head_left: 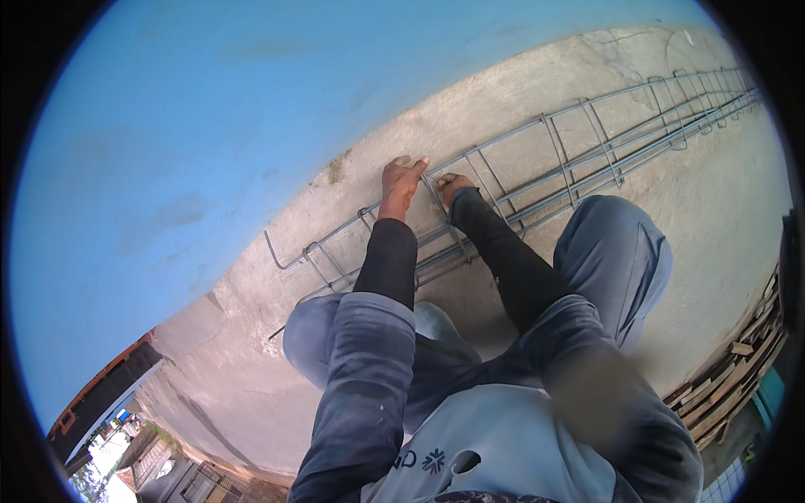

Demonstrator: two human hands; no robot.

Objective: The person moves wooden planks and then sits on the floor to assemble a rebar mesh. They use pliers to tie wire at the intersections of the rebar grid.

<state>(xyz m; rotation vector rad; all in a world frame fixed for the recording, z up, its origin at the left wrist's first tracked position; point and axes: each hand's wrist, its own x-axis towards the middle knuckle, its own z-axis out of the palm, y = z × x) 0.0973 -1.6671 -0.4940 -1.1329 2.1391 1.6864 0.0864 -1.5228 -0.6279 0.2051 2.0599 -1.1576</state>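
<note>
**Working at a steel-bar cage with 2 bare hands**

The steel-bar cage (567, 175), built of long rods crossed by rectangular stirrups, lies on a grey concrete surface (700, 222) and serves as the reference for all positions. The left hand (402, 183) is at the cage's upper long rod, beside a stirrup, with the fingers bent and the thumb extended toward the steel. The right hand (454, 186) is just to its right, near the same rod, with the fingers curled inward. Whether either hand grasps the steel cannot be told, since the fingertips are small and partly hidden. At the cage's left end, a rod turns up into a hooked tip (272, 250). Below the cage, the black sleeves (388, 256) lie between the left knee (309, 339) and the right knee (616, 251). Above the cage, beyond the concrete, spreads a blue surface (210, 126). To its lower right are wooden planks (738, 381).
</note>
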